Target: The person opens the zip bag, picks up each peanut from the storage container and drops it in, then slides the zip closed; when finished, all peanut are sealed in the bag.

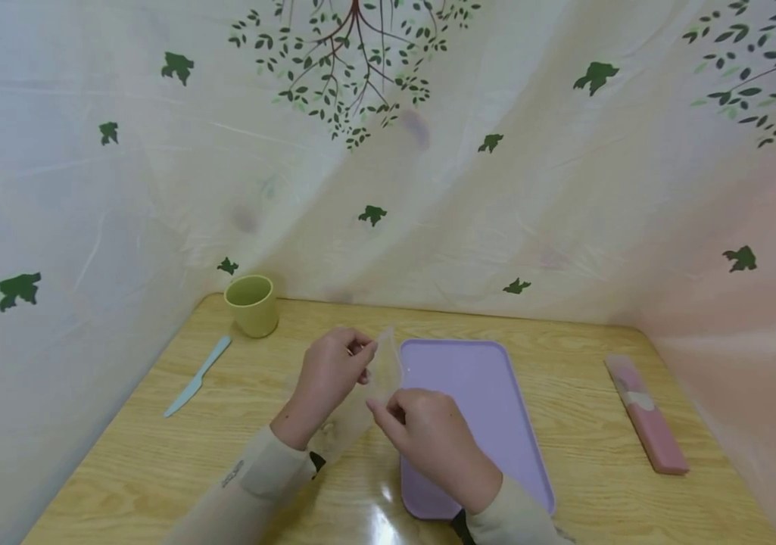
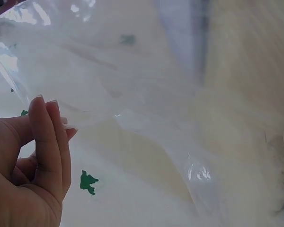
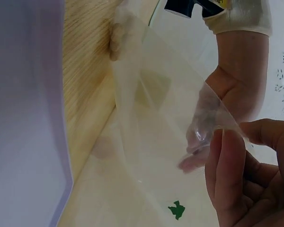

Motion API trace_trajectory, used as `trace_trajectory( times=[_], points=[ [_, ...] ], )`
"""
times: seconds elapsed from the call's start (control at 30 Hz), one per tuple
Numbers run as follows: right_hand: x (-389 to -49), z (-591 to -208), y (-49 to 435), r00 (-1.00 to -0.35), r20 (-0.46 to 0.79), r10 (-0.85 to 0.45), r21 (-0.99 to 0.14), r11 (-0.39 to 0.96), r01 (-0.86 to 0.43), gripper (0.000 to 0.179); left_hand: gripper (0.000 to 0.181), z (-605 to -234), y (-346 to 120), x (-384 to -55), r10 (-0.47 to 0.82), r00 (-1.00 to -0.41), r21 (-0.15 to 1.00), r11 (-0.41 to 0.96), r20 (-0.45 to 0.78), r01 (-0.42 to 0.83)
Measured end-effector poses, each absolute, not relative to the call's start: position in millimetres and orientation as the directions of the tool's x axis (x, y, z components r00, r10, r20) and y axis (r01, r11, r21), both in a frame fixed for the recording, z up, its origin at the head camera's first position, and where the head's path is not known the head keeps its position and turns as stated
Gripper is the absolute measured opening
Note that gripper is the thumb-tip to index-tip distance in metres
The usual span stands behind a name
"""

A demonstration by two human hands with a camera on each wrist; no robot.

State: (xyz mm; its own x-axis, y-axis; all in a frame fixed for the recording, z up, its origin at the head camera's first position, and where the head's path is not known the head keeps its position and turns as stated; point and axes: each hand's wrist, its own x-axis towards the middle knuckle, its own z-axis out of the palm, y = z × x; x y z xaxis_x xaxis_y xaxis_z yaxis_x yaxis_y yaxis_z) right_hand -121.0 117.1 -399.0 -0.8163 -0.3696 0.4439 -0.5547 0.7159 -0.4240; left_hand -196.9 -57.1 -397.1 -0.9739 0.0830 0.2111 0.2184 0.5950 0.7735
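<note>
A clear plastic bag [image 1: 350, 425] hangs between the two hands over the wooden table, left of the lilac tray [image 1: 475, 393]. My left hand [image 1: 333, 371] pinches its upper edge between thumb and fingers. Lower and nearer, my right hand [image 1: 431, 430] pinches another part of the edge, above the tray's left side. The film [image 3: 151, 109] stretches from the right fingertips in the right wrist view, with the left hand showing through it. Something small and pale [image 3: 116, 41] shows low in the bag; its kind is unclear. Film [image 2: 132, 71] fills much of the left wrist view.
A yellow-green cup [image 1: 253, 309] stands at the table's back left corner. In front of it lies a light blue knife [image 1: 197, 378]. A long pink case [image 1: 648, 416] with a pale band lies at the right. A leaf-patterned curtain [image 1: 428, 250] surrounds the table's back and sides.
</note>
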Motion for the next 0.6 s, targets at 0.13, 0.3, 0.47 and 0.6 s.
trace_trajectory(
  times=[0.13, 0.3, 0.47, 0.6],
  points=[
    [-121.9, -399.9, 115.0, -0.804, 0.468, -0.367, -0.370, 0.745, -0.555, 0.044, 0.018, -397.1, -55.6, -198.0, 0.088, -0.972, 0.768, 0.599, 0.219, 0.227],
    [-123.6, -402.6, 114.8, -0.777, 0.508, -0.371, -0.338, 0.744, -0.577, 0.047, 0.024, -398.2, -56.4, -202.0, 0.095, -0.973, 0.767, 0.601, 0.209, 0.224],
    [-124.7, -405.4, 114.5, -0.744, 0.552, -0.376, -0.300, 0.743, -0.598, 0.047, 0.039, -404.6, -68.4, -223.5, 0.107, -0.978, 0.784, 0.586, 0.176, 0.205],
    [-124.6, -407.4, 114.4, -0.725, 0.575, -0.379, -0.290, 0.734, -0.614, 0.046, 0.045, -412.0, -79.4, -252.2, 0.201, -0.972, 0.805, 0.552, 0.121, 0.215]
  ],
)
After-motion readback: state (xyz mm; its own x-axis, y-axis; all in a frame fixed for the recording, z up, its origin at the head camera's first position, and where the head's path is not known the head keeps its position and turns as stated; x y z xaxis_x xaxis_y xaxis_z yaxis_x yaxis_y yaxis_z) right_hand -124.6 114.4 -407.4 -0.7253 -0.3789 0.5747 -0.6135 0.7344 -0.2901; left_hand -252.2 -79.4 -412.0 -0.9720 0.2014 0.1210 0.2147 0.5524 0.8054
